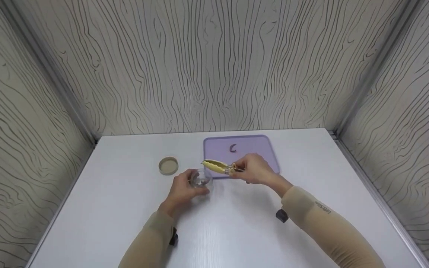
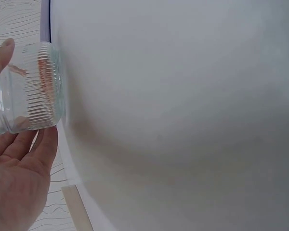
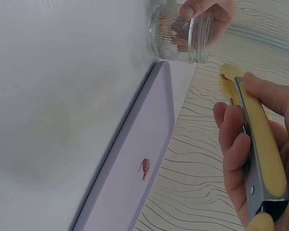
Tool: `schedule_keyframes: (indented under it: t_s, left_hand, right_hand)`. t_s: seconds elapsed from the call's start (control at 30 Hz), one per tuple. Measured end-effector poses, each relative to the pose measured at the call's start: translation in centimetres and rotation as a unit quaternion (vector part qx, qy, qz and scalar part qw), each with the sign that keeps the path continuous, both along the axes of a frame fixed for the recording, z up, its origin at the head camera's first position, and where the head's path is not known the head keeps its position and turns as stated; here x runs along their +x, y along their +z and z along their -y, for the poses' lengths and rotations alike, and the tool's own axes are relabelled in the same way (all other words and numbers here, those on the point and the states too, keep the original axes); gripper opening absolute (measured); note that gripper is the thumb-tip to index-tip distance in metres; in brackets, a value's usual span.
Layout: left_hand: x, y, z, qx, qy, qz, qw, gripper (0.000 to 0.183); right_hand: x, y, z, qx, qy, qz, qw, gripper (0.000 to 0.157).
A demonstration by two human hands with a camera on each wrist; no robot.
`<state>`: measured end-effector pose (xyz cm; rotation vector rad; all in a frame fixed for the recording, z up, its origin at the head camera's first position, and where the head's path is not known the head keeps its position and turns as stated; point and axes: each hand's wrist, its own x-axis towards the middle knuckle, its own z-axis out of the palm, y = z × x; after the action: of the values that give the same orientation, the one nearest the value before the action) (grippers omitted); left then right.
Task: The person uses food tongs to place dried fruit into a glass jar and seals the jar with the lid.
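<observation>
My left hand grips a clear glass jar with ribbed sides, fingers and thumb on opposite sides of it. Small reddish-brown pieces show through the glass. In my right hand is a pair of tongs with yellow grips and yellow scalloped tips. Those tips point left, just beyond the jar's mouth in the head view, and lie close together; I cannot tell whether anything is between them. A small curved reddish-brown piece lies on the purple tray behind the tongs.
A round beige lid lies on the white table, left of the jar, hollow side up. The tray's near-left corner sits right by the jar. Wood-grain patterned panels stand behind the table and on both sides.
</observation>
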<state>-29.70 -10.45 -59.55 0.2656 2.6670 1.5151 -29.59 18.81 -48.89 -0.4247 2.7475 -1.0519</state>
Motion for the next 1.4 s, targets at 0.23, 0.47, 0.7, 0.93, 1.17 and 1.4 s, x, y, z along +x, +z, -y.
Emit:
schedule_keyframes:
  t_s: [0.23, 0.47, 0.7, 0.93, 1.17, 1.4]
  left_hand:
    - [0.2, 0.1, 0.0, 0.020, -0.003, 0.008, 0.9998, 0.083]
    - [0.2, 0.0, 0.0, 0.029, -0.006, 0.009, 0.9995, 0.082]
    - [0.3, 0.1, -0.1, 0.022, -0.004, 0.006, 0.9997, 0.078]
    - [0.2, 0.1, -0.2, 0.020, -0.001, 0.007, 0.9998, 0.077]
    - [0.1, 0.0, -0.1, 0.022, -0.006, 0.003, 0.9997, 0.077]
    - [0.1, 0.0, 0.1, 0.028, -0.009, 0.006, 0.9995, 0.079]
  right_hand:
    - [0.7, 0.0, 0.0, 0.008, 0.020, 0.002, 1.000, 0.017]
    - [1.3, 0.0, 0.0, 0.010, 0.035, 0.006, 0.999, 0.017]
    - [1.6, 0.0, 0.0, 0.007, 0.032, 0.026, 0.999, 0.019]
    - [1.7, -0.2, 0.1, 0.007, 0.035, 0.033, 0.999, 0.021]
    - [1.4, -0.4, 0.0, 0.008, 0.047, 0.016, 0.999, 0.023]
    - [1.4, -0.3, -0.2, 0.010, 0.045, 0.000, 0.999, 0.028]
